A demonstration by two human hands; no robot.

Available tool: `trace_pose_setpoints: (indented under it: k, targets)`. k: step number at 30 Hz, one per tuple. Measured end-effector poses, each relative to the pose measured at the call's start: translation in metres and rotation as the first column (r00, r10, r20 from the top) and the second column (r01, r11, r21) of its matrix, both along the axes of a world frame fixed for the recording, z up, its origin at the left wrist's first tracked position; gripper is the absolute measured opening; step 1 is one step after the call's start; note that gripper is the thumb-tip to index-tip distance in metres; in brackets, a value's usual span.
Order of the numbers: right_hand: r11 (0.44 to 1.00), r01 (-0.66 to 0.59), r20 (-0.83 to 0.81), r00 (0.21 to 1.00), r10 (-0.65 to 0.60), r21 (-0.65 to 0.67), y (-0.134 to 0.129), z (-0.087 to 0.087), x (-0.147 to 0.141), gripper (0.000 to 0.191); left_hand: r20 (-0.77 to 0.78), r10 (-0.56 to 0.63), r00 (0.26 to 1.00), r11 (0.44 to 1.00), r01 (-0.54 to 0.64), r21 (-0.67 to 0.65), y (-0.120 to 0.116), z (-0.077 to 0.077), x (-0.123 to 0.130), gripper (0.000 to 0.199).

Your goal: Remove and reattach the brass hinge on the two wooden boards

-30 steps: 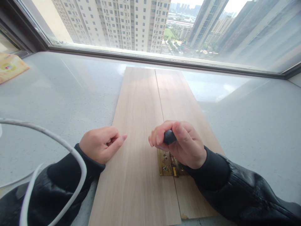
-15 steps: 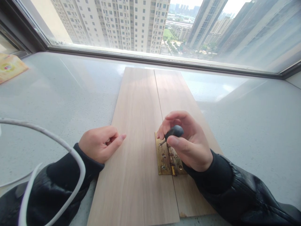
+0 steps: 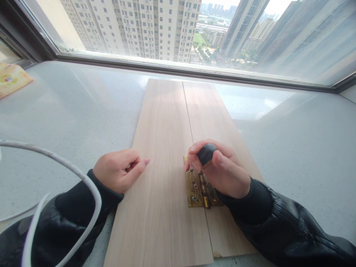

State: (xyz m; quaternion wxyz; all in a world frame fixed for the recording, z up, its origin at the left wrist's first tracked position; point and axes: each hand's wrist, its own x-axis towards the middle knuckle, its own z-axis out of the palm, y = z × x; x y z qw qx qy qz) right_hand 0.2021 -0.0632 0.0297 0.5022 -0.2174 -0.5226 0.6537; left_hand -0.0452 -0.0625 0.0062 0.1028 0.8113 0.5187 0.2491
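Observation:
Two pale wooden boards lie side by side, the left board (image 3: 158,207) wider than the right board (image 3: 204,111). Across their seam sits a brass hinge (image 3: 198,191), with screws showing in its left leaf. My right hand (image 3: 222,163) is above the hinge, its fingers closed around the dark handle of a screwdriver (image 3: 207,153). The screwdriver's shaft and tip are hidden behind my fingers, as is the upper right of the hinge. My left hand (image 3: 119,168) rests curled on the left board's edge, thumb pressed to the fingers; whatever it may hold is hidden.
A white cable (image 3: 91,189) loops in front of my left sleeve. On the speckled light sill (image 3: 69,111), a yellow packet (image 3: 13,79) lies at the far left. The window frame (image 3: 178,70) runs behind the boards, with tall buildings outside.
My right fingers have shifted around the screwdriver handle, with the thumb moving right and off its near side. The shaft that showed before is now covered. My left hand stays still.

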Motion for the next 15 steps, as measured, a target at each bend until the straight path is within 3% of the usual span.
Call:
trace_pose_setpoints:
  k: [6, 10, 13, 15]
  targets:
    - [0.995, -0.099, 0.129, 0.987, 0.096, 0.018, -0.0008, 0.0089, -0.0063, 0.036, -0.001, 0.013, 1.0, 1.0, -0.013, -0.013, -0.0001, 0.0002, 0.0008, 0.039]
    - [0.985, -0.17, 0.109, 0.98, 0.167, 0.017, -0.0001, 0.0093, -0.0044, 0.033, -0.001, 0.02, 1.0, 1.0, -0.02, -0.012, -0.0002, 0.0, 0.001, 0.04]
    - [0.988, -0.146, 0.056, 0.987, 0.149, -0.05, -0.0012, 0.0091, -0.0031, 0.025, -0.002, 0.02, 1.0, 1.0, -0.02, -0.015, -0.0001, -0.0005, 0.0006, 0.04]
    - [0.997, -0.07, 0.065, 0.995, 0.071, -0.029, -0.001, 0.0085, -0.0033, 0.022, -0.003, 0.021, 1.0, 1.0, -0.021, -0.011, 0.0, -0.0007, 0.0004, 0.04]
